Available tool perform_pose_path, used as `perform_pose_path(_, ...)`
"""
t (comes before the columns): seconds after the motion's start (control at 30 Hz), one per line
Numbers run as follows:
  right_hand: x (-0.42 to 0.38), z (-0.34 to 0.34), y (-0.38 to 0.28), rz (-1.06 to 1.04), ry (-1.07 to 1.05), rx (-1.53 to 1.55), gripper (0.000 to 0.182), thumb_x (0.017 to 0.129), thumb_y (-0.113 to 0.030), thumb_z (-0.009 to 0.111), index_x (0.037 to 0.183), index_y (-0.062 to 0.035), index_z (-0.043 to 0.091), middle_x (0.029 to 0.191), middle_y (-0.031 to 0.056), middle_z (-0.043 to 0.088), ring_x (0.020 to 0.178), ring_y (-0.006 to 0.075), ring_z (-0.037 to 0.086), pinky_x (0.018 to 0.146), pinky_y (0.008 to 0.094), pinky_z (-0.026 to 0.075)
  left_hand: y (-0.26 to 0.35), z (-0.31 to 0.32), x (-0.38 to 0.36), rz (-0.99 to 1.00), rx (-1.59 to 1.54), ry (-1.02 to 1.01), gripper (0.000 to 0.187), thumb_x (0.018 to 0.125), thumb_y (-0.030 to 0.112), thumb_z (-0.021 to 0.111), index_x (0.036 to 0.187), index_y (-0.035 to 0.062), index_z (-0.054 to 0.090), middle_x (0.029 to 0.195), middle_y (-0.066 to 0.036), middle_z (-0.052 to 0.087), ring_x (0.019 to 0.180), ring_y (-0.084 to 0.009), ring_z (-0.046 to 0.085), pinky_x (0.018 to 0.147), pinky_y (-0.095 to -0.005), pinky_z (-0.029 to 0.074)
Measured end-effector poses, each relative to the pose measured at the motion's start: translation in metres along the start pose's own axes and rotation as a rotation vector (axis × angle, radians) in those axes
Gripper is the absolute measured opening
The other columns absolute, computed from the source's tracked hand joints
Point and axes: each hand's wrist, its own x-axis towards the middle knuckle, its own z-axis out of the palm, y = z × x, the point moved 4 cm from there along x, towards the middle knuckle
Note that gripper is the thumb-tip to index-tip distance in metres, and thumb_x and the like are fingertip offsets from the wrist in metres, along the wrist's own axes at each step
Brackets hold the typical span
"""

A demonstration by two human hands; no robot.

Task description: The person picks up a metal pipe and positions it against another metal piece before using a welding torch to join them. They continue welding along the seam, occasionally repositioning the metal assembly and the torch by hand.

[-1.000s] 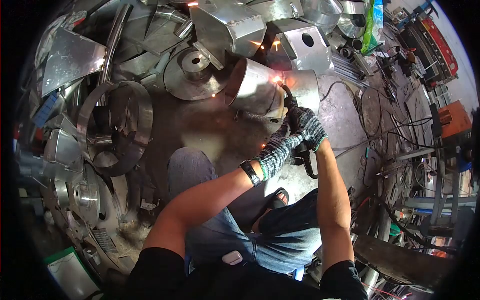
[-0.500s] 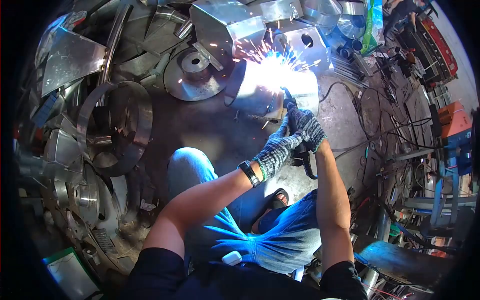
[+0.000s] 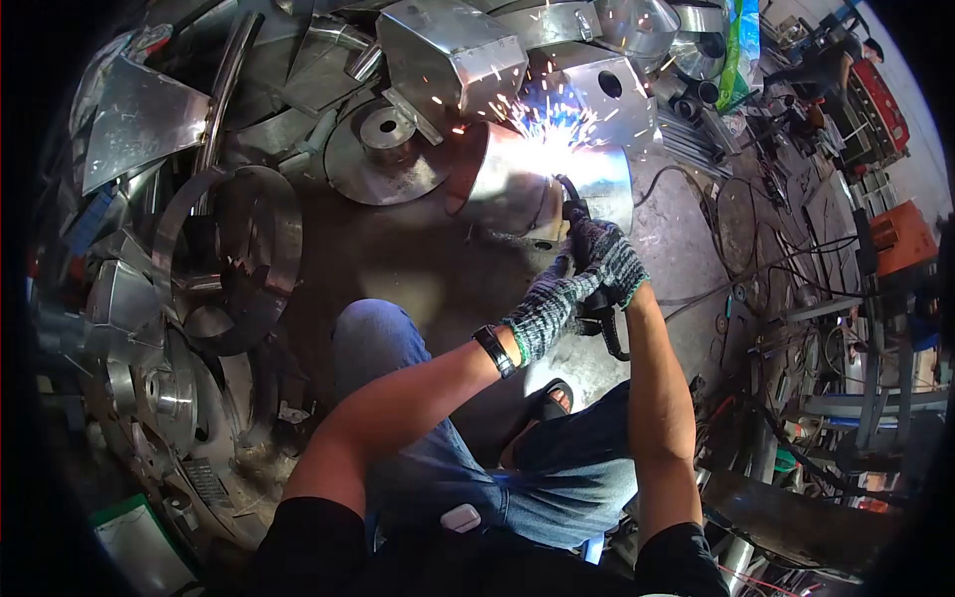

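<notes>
"Sparks [image 3: 550, 127], orange-white, fly in the head view; beneath them?"

"A silvery open-ended metal cylinder [image 3: 517, 194], lying sideways just beyond the hands, glaring by the tip of a black curved-neck welding torch [image 3: 575, 209]."

"And the fingers?"

"Speckled-grey gloved right hand [image 3: 612, 259]: wrapped round the torch. Matching gloved left hand [image 3: 550, 303]: against the right, fingers partly hidden, so I can't tell their grip."

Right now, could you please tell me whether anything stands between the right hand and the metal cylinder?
Only the welding torch, whose neck reaches from the right hand toward the metal cylinder; nothing else visible stands between them.
</notes>
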Motion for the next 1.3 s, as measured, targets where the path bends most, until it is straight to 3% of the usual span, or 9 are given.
perform_pose_path(0.17,0.000,0.001,0.001,0.154,-0.021,-0.029,0.034,0.090,-0.018,0.070,0.115,0.0040,0.062,0.089,0.0249,0.069,0.085,0.0453,0.069,0.071,0.0504,0.052,-0.004,-0.005,0.002,0.002,0.010,0.033,0.072,0.105,0.006,0.063,0.169,0.0136,0.031,0.126,-0.003,0.067,0.110,-0.0148,0.067,0.098,-0.0326,0.058)
perform_pose_path(0.23,-0.001,-0.004,-0.007,0.108,-0.023,-0.016,0.037,0.090,-0.020,0.071,0.115,0.0045,0.062,0.089,0.0253,0.068,0.086,0.0458,0.068,0.071,0.0503,0.052,-0.001,0.000,0.003,0.106,-0.001,-0.019,0.070,0.105,0.005,0.063,0.168,0.0110,0.033,0.129,-0.004,0.067,0.114,-0.0141,0.065,0.103,-0.0311,0.054)
perform_pose_path(0.47,-0.004,-0.012,-0.023,0.059,-0.013,0.058,0.051,0.085,-0.028,0.078,0.117,0.0073,0.059,0.089,0.0266,0.068,0.086,0.0461,0.068,0.072,0.0505,0.052,0.000,0.001,-0.001,0.098,-0.069,-0.056,0.069,0.105,0.004,0.062,0.167,0.0093,0.033,0.139,-0.006,0.065,0.121,-0.0152,0.064,0.109,-0.0317,0.051)
perform_pose_path(0.67,-0.002,-0.007,-0.014,0.078,-0.093,0.038,0.053,0.085,-0.030,0.079,0.118,0.0062,0.060,0.088,0.0265,0.067,0.085,0.0462,0.067,0.072,0.0501,0.052,-0.001,0.002,0.000,0.098,-0.119,-0.072,0.068,0.105,0.004,0.061,0.167,0.0090,0.034,0.140,-0.007,0.064,0.123,-0.0160,0.064,0.108,-0.0322,0.052)
perform_pose_path(0.9,-0.003,-0.010,-0.018,0.037,-0.054,0.021,0.052,0.084,-0.030,0.080,0.116,0.0052,0.060,0.087,0.0262,0.067,0.084,0.0459,0.067,0.071,0.0503,0.052,0.000,0.003,-0.003,0.099,-0.089,-0.054,0.070,0.105,0.003,0.061,0.168,0.0092,0.032,0.138,-0.007,0.065,0.120,-0.0162,0.065,0.107,-0.0320,0.053)
perform_pose_path(1.07,-0.002,-0.006,-0.012,0.043,-0.017,-0.020,0.039,0.088,-0.022,0.075,0.114,0.0041,0.062,0.088,0.0254,0.068,0.083,0.0450,0.067,0.071,0.0484,0.052,0.001,0.003,0.002,0.157,-0.065,-0.031,0.071,0.104,0.001,0.061,0.169,0.0114,0.032,0.135,-0.005,0.066,0.118,-0.0151,0.066,0.104,-0.0303,0.054)
perform_pose_path(1.1,-0.005,-0.004,-0.009,0.055,0.073,0.191,0.034,0.090,-0.018,0.073,0.114,0.0037,0.064,0.089,0.0239,0.069,0.083,0.0439,0.068,0.071,0.0483,0.053,0.003,0.002,0.001,0.081,-0.043,-0.016,0.072,0.105,0.001,0.061,0.169,0.0131,0.031,0.135,-0.005,0.066,0.119,-0.0150,0.065,0.105,-0.0306,0.054)
perform_pose_path(1.17,-0.005,-0.001,-0.001,0.036,0.078,0.087,0.034,0.090,-0.019,0.073,0.115,0.0033,0.064,0.091,0.0227,0.071,0.084,0.0432,0.069,0.071,0.0487,0.053,0.000,-0.004,-0.001,0.005,-0.018,0.005,0.073,0.105,0.002,0.061,0.170,0.0148,0.030,0.135,-0.005,0.066,0.120,-0.0148,0.065,0.105,-0.0310,0.054)
perform_pose_path(1.3,-0.004,-0.001,0.000,0.047,-0.029,-0.017,0.039,0.089,-0.023,0.076,0.114,0.0040,0.064,0.091,0.0227,0.070,0.083,0.0427,0.070,0.071,0.0493,0.053,-0.011,-0.002,0.010,0.098,-0.088,-0.065,0.062,0.107,0.002,0.060,0.164,0.0138,0.040,0.132,-0.007,0.067,0.118,-0.0170,0.067,0.105,-0.0323,0.055)
